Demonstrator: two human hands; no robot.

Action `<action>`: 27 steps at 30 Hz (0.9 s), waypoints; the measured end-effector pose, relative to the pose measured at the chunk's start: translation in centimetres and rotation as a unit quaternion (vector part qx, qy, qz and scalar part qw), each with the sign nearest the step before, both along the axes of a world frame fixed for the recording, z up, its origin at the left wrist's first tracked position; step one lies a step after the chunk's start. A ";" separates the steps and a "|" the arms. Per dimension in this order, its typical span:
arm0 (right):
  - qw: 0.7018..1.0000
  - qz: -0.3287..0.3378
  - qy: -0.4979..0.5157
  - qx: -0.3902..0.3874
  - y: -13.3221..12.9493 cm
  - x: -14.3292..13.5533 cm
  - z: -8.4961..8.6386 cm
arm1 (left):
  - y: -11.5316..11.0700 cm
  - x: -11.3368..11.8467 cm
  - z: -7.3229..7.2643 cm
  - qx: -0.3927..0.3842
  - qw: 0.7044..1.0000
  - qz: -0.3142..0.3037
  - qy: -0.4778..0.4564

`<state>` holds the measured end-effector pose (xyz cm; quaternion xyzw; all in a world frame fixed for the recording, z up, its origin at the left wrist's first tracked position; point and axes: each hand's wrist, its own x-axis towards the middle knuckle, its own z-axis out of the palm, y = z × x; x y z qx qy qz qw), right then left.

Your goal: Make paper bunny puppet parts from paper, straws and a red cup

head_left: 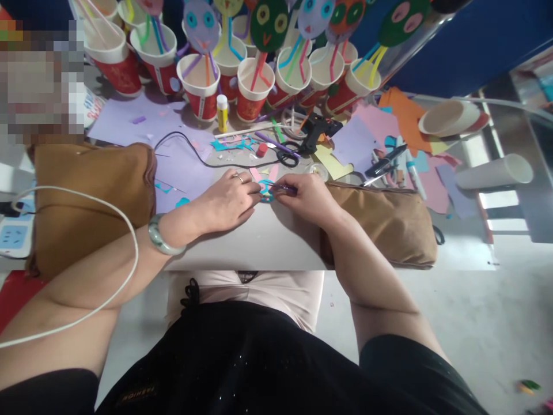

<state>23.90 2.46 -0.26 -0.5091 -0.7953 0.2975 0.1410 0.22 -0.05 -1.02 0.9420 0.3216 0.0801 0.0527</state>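
A small blue paper animal face (266, 189) with pink ears lies on the table, partly covered by my fingers. My left hand (228, 202), wearing a ring and with a bangle at the wrist, presses its bent fingertips on the left edge of the face. From the other side, my right hand (309, 199) grips a slim, dark purple pen-like tool (285, 188), its tip over the paper. Fingers hide much of this tool, so its exact kind is unclear. Just behind the face are black-handled scissors (287, 155) and a red cap (261, 150).
Red-and-white paper cups (254, 86) with straws and paper faces line the back. A glue stick (222, 113) stands before them. Brown pouches flank my hands, left (93, 202) and right (384, 225). Paper scraps (363, 135) lie around. A white cable (133, 248) crosses my left arm.
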 end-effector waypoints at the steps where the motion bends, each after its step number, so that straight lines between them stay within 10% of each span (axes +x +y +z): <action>1: 1.000 -0.002 0.006 -0.010 0.0 0.0 -0.2 | 0.0 0.0 0.1 -0.005 1.000 0.001 0.002; 27: 0.996 -0.017 0.057 -0.062 1.1 0.6 -1.1 | -0.5 0.4 -0.3 0.010 1.000 -0.002 0.020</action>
